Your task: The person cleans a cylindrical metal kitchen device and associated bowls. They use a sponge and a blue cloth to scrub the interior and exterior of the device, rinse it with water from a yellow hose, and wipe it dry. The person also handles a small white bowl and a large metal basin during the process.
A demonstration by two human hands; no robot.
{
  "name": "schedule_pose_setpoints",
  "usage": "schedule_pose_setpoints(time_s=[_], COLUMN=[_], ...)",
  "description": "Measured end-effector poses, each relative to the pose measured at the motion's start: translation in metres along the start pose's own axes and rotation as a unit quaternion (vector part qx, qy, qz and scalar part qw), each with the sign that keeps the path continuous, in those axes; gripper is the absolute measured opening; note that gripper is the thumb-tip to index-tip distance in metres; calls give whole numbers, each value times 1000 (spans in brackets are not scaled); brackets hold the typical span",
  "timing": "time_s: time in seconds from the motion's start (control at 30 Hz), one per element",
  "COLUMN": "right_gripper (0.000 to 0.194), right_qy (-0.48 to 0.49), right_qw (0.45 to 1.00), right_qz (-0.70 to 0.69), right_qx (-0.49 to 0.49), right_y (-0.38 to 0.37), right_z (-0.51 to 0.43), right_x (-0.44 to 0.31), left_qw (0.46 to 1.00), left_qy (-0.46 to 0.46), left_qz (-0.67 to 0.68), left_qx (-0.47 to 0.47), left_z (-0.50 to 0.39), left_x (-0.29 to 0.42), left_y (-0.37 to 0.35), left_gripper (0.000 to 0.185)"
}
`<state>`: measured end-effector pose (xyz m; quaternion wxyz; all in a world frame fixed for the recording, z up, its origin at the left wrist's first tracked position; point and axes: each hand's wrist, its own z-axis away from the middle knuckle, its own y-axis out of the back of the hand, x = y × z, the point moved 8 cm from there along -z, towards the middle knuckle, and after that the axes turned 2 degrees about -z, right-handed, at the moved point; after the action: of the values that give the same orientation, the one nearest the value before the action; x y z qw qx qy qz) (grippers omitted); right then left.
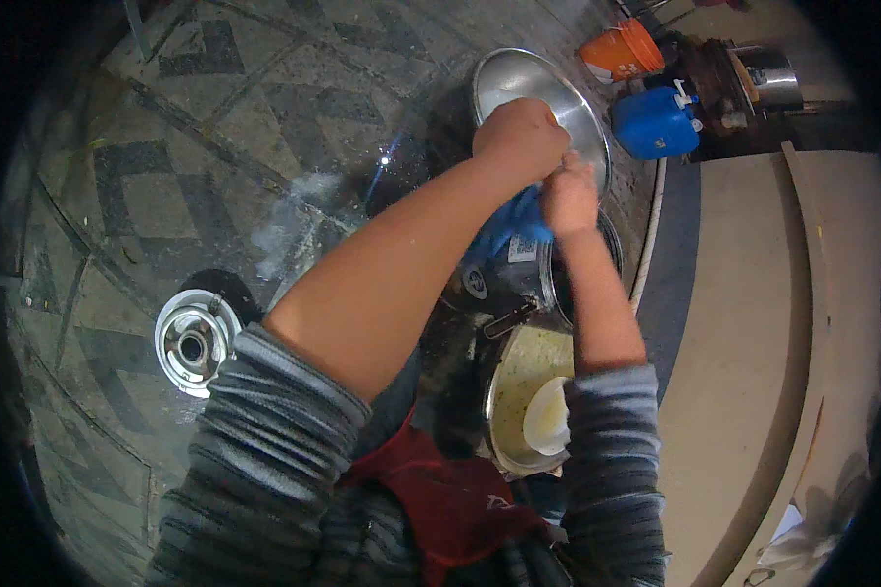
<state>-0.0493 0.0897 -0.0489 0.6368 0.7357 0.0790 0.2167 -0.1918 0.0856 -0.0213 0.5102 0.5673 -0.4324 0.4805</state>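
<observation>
My left hand [521, 139] is closed in a fist over a wide steel bowl [517, 73]. Touching it is my right hand [573, 194], blurred and closed around a bunched blue cloth [514, 220]. The cloth appears gripped between both fists, though its part inside the left one is hidden. Below the cloth a dark metal pot [495, 282] with stickers and a handle lies with its opening towards the right; my right forearm covers part of it. Nearer to me is a steel basin [514, 359] of cloudy, yellowish liquid, with a pale rounded dish [547, 418] in it.
A round steel burner-like part [194, 345] sits on the patterned, wet floor [308, 213] at left. An orange bucket [617, 51] and a blue jerrycan with a tap [653, 123] stand at the upper right. A pale hose [650, 235] runs beside a beige panel [749, 293].
</observation>
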Motion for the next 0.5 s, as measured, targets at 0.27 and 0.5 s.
schedule_pose_setpoints(time_s=[0.27, 0.5], right_gripper=[22, 17], right_qy=[50, 90], right_qw=[987, 940], right_qz=[-150, -322], right_qx=[-5, 61], right_y=[3, 39], right_z=[44, 125], right_x=[1, -40], left_qw=[1000, 1000], left_qy=[1, -2], left_qz=[1, 6], left_qx=[-6, -14], left_z=[-8, -3], left_x=[2, 7], left_y=[-8, -9], left_gripper=[23, 25])
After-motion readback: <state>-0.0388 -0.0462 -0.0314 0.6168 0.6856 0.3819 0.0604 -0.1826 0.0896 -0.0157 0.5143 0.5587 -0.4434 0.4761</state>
